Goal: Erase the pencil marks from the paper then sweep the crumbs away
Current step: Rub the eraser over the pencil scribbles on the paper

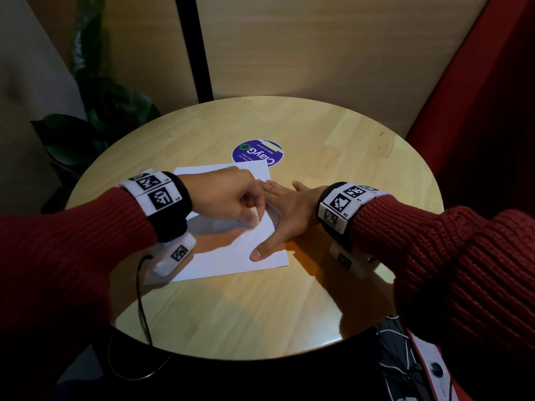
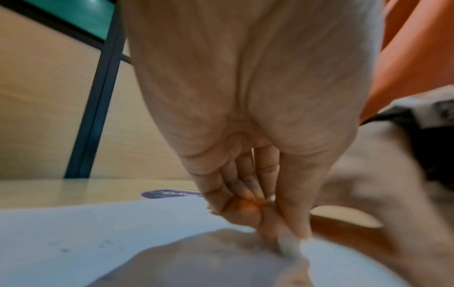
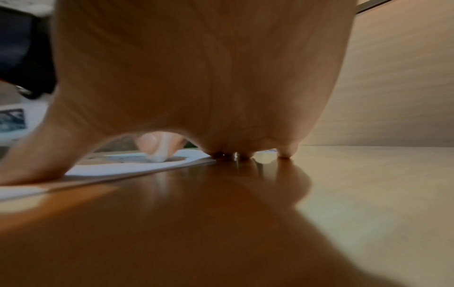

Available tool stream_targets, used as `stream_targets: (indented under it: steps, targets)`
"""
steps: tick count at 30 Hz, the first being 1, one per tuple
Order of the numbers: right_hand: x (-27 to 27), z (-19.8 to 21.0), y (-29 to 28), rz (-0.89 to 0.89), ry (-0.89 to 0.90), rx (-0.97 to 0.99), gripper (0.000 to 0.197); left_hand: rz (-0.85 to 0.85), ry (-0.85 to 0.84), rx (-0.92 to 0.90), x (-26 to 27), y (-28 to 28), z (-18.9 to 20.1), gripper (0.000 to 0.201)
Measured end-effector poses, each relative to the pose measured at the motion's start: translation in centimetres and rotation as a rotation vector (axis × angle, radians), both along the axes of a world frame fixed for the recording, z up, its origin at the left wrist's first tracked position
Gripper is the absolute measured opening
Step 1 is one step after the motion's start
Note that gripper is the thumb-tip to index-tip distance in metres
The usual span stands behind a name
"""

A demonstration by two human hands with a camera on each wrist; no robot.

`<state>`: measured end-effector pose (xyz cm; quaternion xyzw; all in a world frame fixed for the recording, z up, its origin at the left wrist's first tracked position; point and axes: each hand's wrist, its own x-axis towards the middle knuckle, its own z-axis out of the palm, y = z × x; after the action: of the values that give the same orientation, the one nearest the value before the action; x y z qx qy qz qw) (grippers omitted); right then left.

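Note:
A white sheet of paper (image 1: pixel 231 256) lies on the round wooden table (image 1: pixel 246 308). My left hand (image 1: pixel 249 212) pinches a small white eraser (image 1: pixel 257 217) with its tip down on the sheet. In the left wrist view the eraser (image 2: pixel 288 245) is blurred between thumb and fingers, with faint pencil marks (image 2: pixel 65 249) on the paper (image 2: pixel 73 219) to its left. My right hand (image 1: pixel 289 215) lies flat with fingers spread, pressing the sheet's right edge. From the right wrist, the eraser (image 3: pixel 159 153) shows on the paper (image 3: pixel 123 169) under my palm (image 3: pixel 196 77).
A round purple sticker (image 1: pixel 257 151) sits on the table just beyond the paper. A leafy plant (image 1: pixel 95 117) stands past the table's left rim, and a red padded surface (image 1: pixel 477 111) rises at the right. A black cable (image 1: pixel 142 299) hangs from my left wrist.

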<state>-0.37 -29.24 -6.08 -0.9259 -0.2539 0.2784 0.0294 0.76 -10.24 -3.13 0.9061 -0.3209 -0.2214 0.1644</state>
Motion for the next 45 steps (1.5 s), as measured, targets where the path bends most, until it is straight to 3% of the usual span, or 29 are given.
stream_targets:
  steps: [3, 7, 11, 15, 19, 23, 28, 32, 36, 40, 45]
  targets:
    - [-0.2, 0.0, 0.1, -0.011, -0.016, -0.006, 0.146, -0.089, 0.106, 0.077, -0.6, -0.3, 0.4, 0.006]
    - [-0.2, 0.2, 0.2, -0.012, -0.007, 0.008, 0.144, 0.052, -0.062, 0.002, 0.0, 0.6, 0.0, 0.006]
    - [-0.5, 0.4, 0.3, -0.016, -0.024, -0.041, 0.146, -0.060, 0.171, 0.011, -1.8, 0.4, 0.1, 0.005]
    - [-1.0, 1.1, 0.5, 0.004, 0.015, -0.032, 0.123, 0.062, -0.049, -0.018, -0.8, 1.5, -0.1, 0.004]
    - [-1.1, 1.2, 0.7, 0.006, 0.016, -0.036, 0.118, -0.039, 0.153, 0.002, -2.3, 1.2, 0.0, 0.005]
    - [-1.0, 1.3, 1.0, -0.014, 0.011, -0.038, 0.120, 0.100, -0.088, -0.011, -1.0, 2.6, -0.1, 0.004]
    - [0.1, 0.6, 2.3, -0.010, -0.066, -0.021, 0.126, 0.026, 0.066, -0.033, -2.4, 2.4, -0.3, 0.004]
    - [0.2, 0.5, 2.8, -0.043, -0.013, 0.097, 0.127, 0.144, -0.074, -0.045, -1.7, 3.8, -0.6, 0.006]
    - [-0.2, 0.7, 2.7, -0.053, -0.003, 0.035, 0.125, 0.040, 0.044, -0.013, -2.8, 3.3, -0.5, 0.005]
    - [-1.3, 2.0, 2.8, -0.004, 0.046, 0.014, 0.119, 0.176, -0.115, -0.009, -0.9, 4.8, -0.5, 0.005]
    - [-1.0, 1.5, 3.2, 0.024, 0.034, 0.023, 0.120, 0.042, 0.059, 0.038, -1.9, 3.6, -0.1, 0.004]
